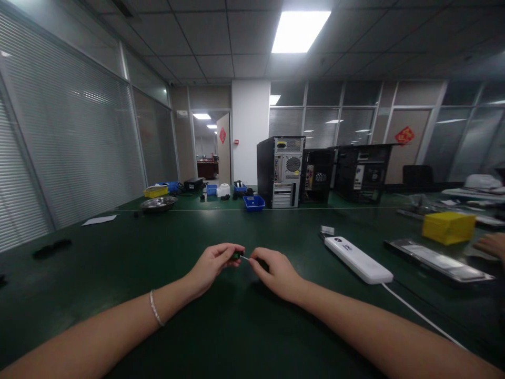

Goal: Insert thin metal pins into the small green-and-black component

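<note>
Two bare forearms enter from the lower corners of the frame and meet at lower centre above a dark green desk [118, 263]. Left hand [211, 266], with a thin bracelet [155, 309] on its wrist, is curled; its fingers [231, 251] pinch a small dark screwdriver [239, 256] by the handle. The tool lies level between the two hands, its thin pale shaft pointing toward the right of the frame. Right hand [276, 271] is also curled, its fingertips meeting the end of the shaft; whether a small part is gripped there cannot be told. Both hands hover just above the desk surface.

Right of the hands, a white power strip [358, 259] lies at a slant on the desk, its white cable [422, 316] running toward the lower right corner. Near its far end sits a small silvery part [327, 230]. Farther right stand a yellow box [448, 227] and a flat grey panel [437, 260]. At the right edge, another person's hand [491, 245] rests on the desk.

At centre, beyond a pale seam across the desk, three open computer towers [281, 171] stand with their rear panels facing the camera. A blue bin [254, 202] sits just left of them; a metal bowl [158, 203] and a yellow tray [155, 191] lie at middle left. A sheet of paper [99, 220] lies nearby.
</note>
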A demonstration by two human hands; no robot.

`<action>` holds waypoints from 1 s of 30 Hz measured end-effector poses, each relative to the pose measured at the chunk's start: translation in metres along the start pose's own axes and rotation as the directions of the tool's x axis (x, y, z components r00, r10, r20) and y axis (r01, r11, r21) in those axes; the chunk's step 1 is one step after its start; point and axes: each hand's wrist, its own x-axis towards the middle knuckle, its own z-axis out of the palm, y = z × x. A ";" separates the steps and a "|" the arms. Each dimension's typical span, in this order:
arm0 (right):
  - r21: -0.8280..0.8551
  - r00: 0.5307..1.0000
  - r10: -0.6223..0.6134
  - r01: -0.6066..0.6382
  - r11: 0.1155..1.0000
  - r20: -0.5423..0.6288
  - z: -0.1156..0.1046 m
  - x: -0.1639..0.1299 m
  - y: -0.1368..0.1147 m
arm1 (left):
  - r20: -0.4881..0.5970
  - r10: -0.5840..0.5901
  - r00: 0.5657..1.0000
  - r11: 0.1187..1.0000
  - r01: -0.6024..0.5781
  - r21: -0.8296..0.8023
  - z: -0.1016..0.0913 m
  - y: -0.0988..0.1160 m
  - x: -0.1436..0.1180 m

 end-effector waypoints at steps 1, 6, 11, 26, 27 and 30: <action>0.000 1.000 -0.003 0.003 1.000 0.004 0.000 0.000 0.000 | -0.003 0.005 1.000 1.000 -0.005 -0.025 -0.001 -0.002 0.001; -0.010 1.000 -0.022 0.022 1.000 0.015 -0.001 0.000 -0.002 | 0.102 -0.008 0.995 0.997 0.015 -0.074 0.002 -0.003 -0.002; -0.021 1.000 -0.001 0.001 1.000 -0.001 0.000 0.000 0.001 | 0.200 -0.093 0.975 0.992 0.108 -0.066 0.004 0.002 -0.007; -0.015 0.999 0.025 -0.026 1.000 -0.047 0.004 0.002 0.007 | 0.042 0.024 0.999 0.993 -0.029 0.111 -0.001 0.000 -0.003; -0.016 0.998 0.026 -0.027 1.000 -0.049 0.004 0.002 0.007 | 0.019 0.028 0.999 0.994 -0.030 0.110 -0.001 0.000 -0.002; -0.021 0.998 0.030 -0.031 0.999 -0.052 0.005 0.002 0.008 | -0.004 0.019 1.000 0.997 -0.019 0.080 -0.002 -0.004 0.001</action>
